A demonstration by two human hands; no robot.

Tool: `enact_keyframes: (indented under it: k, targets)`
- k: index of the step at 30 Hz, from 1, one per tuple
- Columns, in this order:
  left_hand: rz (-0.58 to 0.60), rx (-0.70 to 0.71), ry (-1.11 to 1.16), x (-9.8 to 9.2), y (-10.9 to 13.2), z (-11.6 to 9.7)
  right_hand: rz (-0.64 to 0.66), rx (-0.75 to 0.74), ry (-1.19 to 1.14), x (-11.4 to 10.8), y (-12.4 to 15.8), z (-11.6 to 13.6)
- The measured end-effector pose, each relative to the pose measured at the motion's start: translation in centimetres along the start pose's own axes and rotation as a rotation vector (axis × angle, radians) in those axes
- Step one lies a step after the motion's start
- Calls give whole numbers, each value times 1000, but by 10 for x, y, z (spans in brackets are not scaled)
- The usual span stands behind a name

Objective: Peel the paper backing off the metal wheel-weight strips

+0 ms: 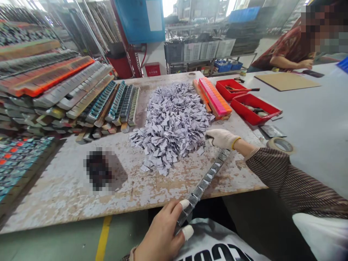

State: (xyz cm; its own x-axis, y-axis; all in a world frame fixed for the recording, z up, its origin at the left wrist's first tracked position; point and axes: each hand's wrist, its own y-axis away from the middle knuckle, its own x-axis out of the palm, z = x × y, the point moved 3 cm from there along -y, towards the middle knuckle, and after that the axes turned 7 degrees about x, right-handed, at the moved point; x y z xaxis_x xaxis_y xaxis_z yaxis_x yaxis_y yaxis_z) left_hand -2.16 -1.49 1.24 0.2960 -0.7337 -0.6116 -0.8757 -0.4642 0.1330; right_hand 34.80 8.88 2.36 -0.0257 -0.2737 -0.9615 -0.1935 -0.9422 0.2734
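Observation:
My left hand (pixel 163 232), bare with white fingertip covers, grips the near end of a long grey segmented strip (pixel 206 177) that slants up to the right. My right hand (pixel 221 138), in a white knit glove, rests closed at the right edge of a big pile of small white paper tags (pixel 171 123). Whether the gloved fingers pinch a tag is hidden. The strip's far end lies just under that wrist.
Stacks of filled strips (pixel 81 94) lie at the left on the worn worktable (pixel 67 188). An orange-pink strip block (pixel 214 96), two red trays (pixel 255 108) and a tape roll (pixel 281 145) sit at the right. Another person (pixel 293 47) works at the far right.

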Motion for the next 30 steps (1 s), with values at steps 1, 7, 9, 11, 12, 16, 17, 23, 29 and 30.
enact_keyframes:
  k: [1, 7, 9, 11, 12, 16, 17, 23, 29, 30]
  targets:
    - [-2, 3, 3, 0, -2, 0, -11, -6, -9, 0, 2, -1]
    - [-16, 29, 81, 1, -6, -2, 14, 17, 11, 6, 2, 0]
    - [-25, 28, 123, 1, -6, -3, 30, 27, 27, 7, -2, 2]
    - [-41, 20, 157, 1, -6, -3, 52, 42, 38, 7, -7, 4]
    - [-50, 18, 170, 1, -5, -4, 65, 50, 41, 7, -10, 4]
    - [-79, 31, 220, 0, -4, -6, 120, 66, 44, 6, -20, 2]
    - [-84, 34, 231, 0, -4, -6, 128, 64, 46, 6, -21, 1]
    - [-105, 68, 220, 4, -3, -5, 161, 14, 66, 16, -17, 6]
    - [-69, 82, 153, 14, -3, 3, 153, 6, 41, 34, -22, 2]
    - [-60, 71, 127, 15, -2, 4, 141, -9, 20, 36, -22, 1]
